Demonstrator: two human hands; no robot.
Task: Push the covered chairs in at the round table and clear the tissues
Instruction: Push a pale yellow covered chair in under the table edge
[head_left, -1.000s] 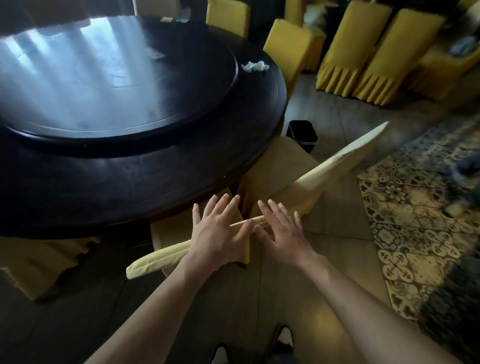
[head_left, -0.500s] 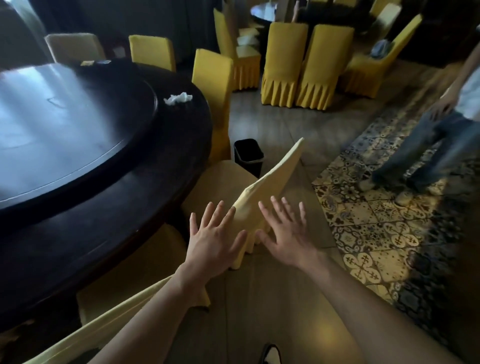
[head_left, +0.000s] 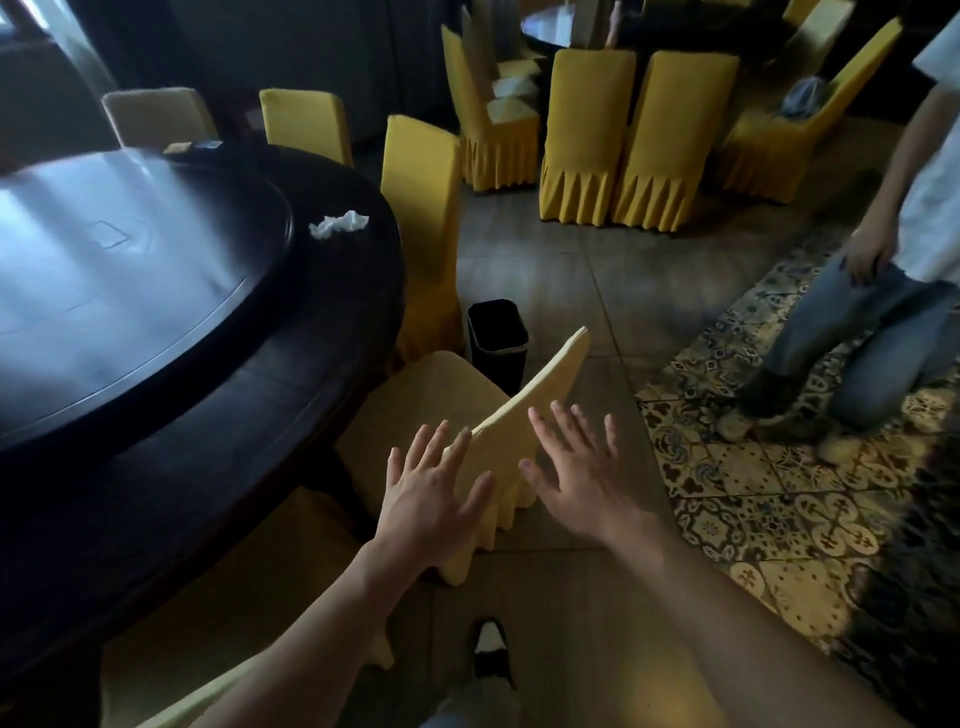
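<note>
Step in hand: pushing in the pale-yellow fabric-covered chair at frame centre, beside the dark round wooden table. Left hand and right hand flank its backrest, fingers spread, holding nothing. Backrest's top edge runs lower left to upper right; seat faces the table. Next, likely: flat palms, push tableward. Crumpled white tissue waits upper left.

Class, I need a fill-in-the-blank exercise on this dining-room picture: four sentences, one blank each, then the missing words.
1. Both hands, the left hand and the right hand, reach toward a chair covered in ____ fabric.
2. The crumpled tissue lies on the round ____.
3. The small bin on the floor is ____ in colour.
4. The fingers of both hands are ____, gripping nothing.

Missing words: yellow; table; black; spread
</note>
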